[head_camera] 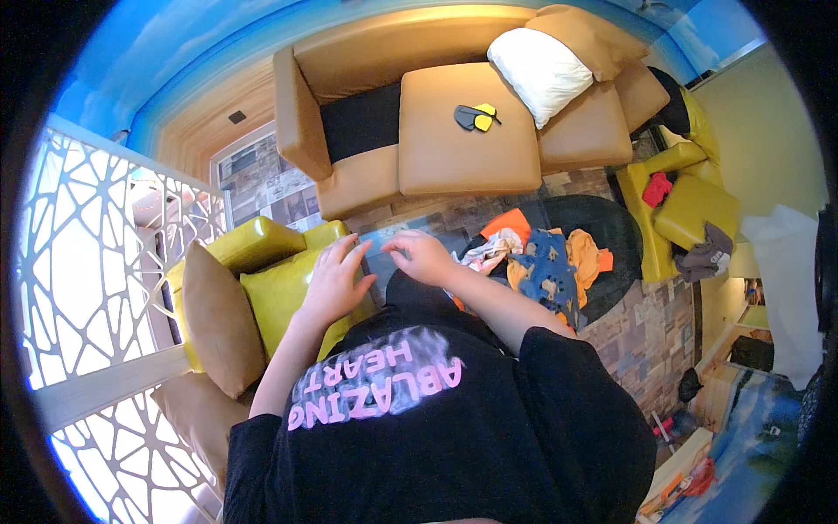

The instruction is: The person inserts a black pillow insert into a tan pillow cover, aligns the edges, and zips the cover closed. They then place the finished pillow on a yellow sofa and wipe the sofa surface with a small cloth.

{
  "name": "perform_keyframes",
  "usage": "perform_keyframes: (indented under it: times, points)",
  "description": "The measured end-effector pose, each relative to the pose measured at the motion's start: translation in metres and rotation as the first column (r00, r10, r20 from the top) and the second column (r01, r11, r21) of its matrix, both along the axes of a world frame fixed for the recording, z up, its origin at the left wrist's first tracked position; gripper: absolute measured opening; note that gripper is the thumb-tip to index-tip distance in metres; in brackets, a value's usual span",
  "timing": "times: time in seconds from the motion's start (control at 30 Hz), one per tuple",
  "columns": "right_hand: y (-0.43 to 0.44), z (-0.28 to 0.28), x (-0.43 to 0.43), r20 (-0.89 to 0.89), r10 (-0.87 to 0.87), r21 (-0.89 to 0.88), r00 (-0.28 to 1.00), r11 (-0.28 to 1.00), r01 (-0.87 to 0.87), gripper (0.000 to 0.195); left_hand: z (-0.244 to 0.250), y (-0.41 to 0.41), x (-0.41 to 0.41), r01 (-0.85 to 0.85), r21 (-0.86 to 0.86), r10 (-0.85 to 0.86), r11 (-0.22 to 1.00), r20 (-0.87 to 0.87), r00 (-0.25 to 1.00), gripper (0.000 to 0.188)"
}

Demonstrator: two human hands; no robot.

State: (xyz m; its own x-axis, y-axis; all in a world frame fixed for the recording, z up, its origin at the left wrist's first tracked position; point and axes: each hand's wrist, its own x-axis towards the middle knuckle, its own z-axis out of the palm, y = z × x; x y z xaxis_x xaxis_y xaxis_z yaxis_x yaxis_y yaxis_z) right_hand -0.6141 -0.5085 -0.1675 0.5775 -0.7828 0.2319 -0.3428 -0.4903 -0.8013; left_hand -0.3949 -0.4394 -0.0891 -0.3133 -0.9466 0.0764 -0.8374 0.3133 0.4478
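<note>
My left hand (337,278) is held in the air, fingers spread, with nothing in it. In the view it overlaps the yellow-green seat (275,285) of an armchair. Close by, to the right, my right hand (419,257) has loosely bent fingers and also holds nothing. A small gap separates the two hands. Right of my right forearm lies a heap of clothes: a blue patterned garment (548,272), an orange garment (584,261) and a crumpled whitish cloth (499,249). My forearm hides part of this heap.
Ahead stands a tan sofa (419,33); on its loose seat cushion (468,167) lie small grey and yellow items (478,118). A white pillow (540,72) leans there. A brown cushion (219,321) rests left. At right, a yellow-green armchair (697,209) holds red cloth (656,190).
</note>
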Motion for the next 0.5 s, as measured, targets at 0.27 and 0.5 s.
perform_keyframes:
  times: [0.27,0.5]
  points:
    - [-0.146,-0.028,-0.033,0.027,-0.157,-0.048,0.987,0.986,0.158,0.013,-0.043,-0.154,-0.024,0.06,0.123,-0.066,0.991,0.043,0.997,0.061]
    - [-0.272,-0.129,-0.123,-0.225,-0.417,0.181,0.881,0.87,0.459,0.017,-0.106,-0.334,-0.128,0.295,0.297,-0.326,0.908,0.062,0.943,0.057]
